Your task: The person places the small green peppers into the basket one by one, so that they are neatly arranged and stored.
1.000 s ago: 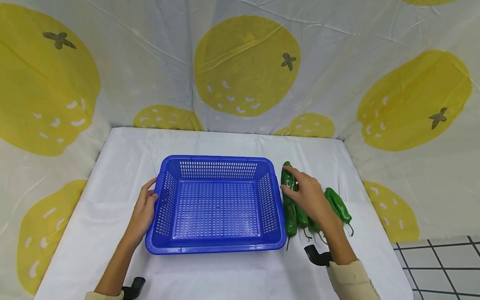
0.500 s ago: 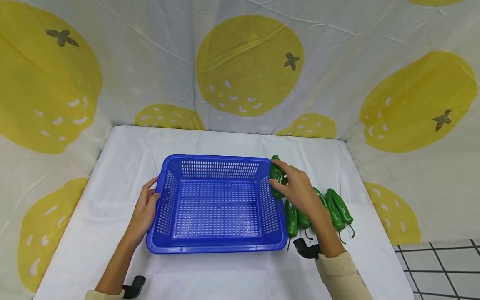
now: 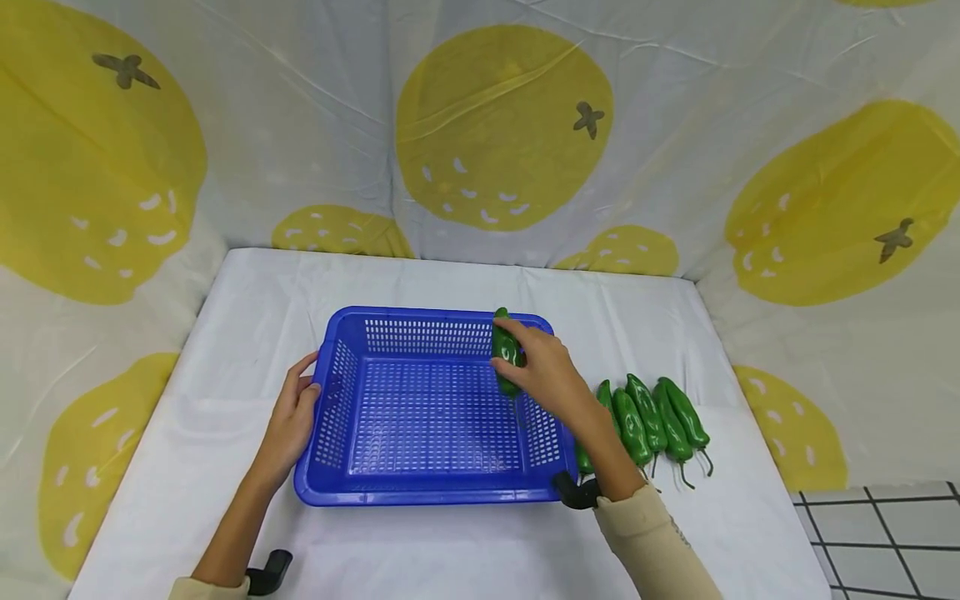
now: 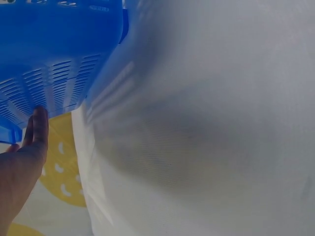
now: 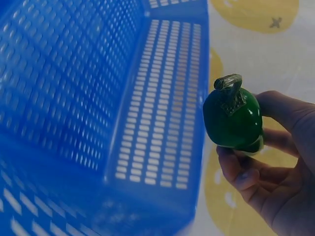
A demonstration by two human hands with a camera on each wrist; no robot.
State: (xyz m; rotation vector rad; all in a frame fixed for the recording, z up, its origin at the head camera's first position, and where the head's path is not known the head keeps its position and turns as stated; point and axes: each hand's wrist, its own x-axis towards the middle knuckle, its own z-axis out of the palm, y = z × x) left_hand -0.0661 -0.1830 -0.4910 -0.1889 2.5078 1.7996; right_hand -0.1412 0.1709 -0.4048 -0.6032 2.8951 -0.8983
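Note:
My right hand pinches a glossy green chili pepper between thumb and fingers, over the right part of a blue plastic basket. In the right wrist view the pepper's stem end faces the camera, beside the slotted wall. The inside of the basket shows no other peppers. My left hand is at the basket's left side, its fingertips touching the outer wall just below the rim; the left wrist view shows a straight finger against the slots.
Several more green peppers lie in a row on the white cloth, right of the basket, partly behind my right forearm. A cloth backdrop with yellow fruit prints rises behind and at both sides. Tiled floor shows at lower right.
My right hand has picked up a pepper from the row, lifted it over the basket's right rim and carried it left above the basket. The left hand stays at the basket's side.

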